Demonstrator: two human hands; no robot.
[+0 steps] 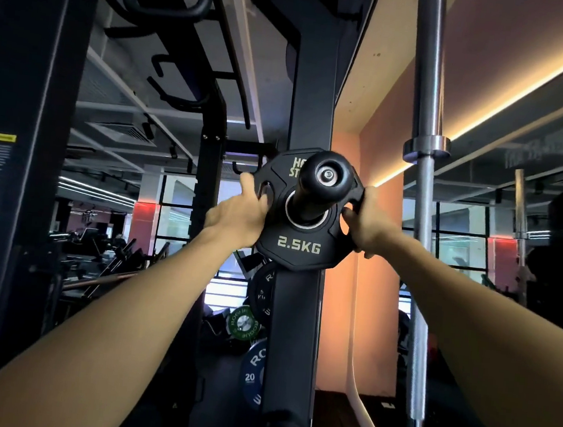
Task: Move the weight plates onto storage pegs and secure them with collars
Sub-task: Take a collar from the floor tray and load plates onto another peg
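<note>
We have the 2.5KG plate [300, 230] threaded on the storage peg [322, 183], which sticks out of the rack upright [294, 318] towards us. Our left hand [238, 214] curls its fingers into the plate's left grip slot; our right hand [367, 223] pinches the right rim, thumb through the opening. No collar shows. If we let go before the plate sits back against the upright, we judge it could slide off the peg's end.

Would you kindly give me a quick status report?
Both hands, left hand and right hand, grip black 2.5KG plate. Plate threaded on black storage peg. No collar visible. Nothing obstructing.
</note>
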